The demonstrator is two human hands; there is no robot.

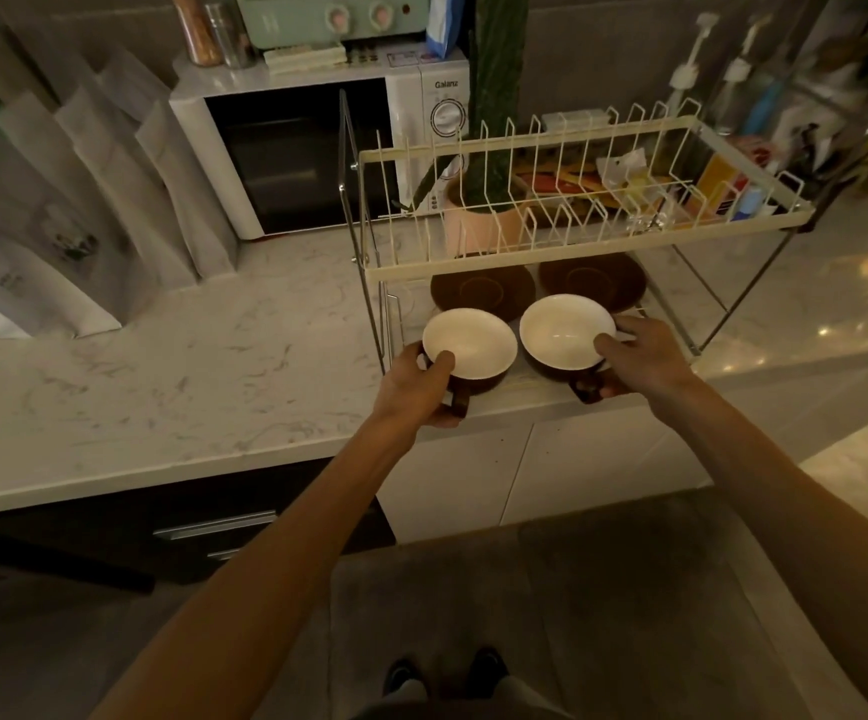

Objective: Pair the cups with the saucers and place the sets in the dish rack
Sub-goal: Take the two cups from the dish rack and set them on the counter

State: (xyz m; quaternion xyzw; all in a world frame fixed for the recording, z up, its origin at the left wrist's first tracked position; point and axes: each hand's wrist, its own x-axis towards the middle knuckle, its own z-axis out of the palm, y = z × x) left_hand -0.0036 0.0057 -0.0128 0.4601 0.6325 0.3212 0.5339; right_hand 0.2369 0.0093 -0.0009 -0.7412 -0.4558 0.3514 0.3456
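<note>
Marble-patterned desk [172, 356] runs across the view, with a white microwave [317, 148] at the back and a potted plant [478, 215] beside it. Near the desk's front edge stands a two-tier dish rack [577, 252], its cream wire upper shelf bare of crockery. Under that shelf, on the lower level, two brown saucers [481, 291] [590, 278] lie flat side by side, the left one just apart from the right.

In front of the saucers, at the open front of the rack, two cups with brown outsides and white insides are held side by side, almost touching. The left cup [470, 345] is gripped by the left hand [416, 389], thumb over the near rim and fingers curled round the brown handle below. The right cup [567, 330] tilts slightly toward the camera; the right hand [634, 358] grips it with the thumb on the near rim and fingers wrapped at its handle. Whether either cup rests on the rack or hangs clear of it cannot be told. Neither cup sits on a saucer yet.
</note>
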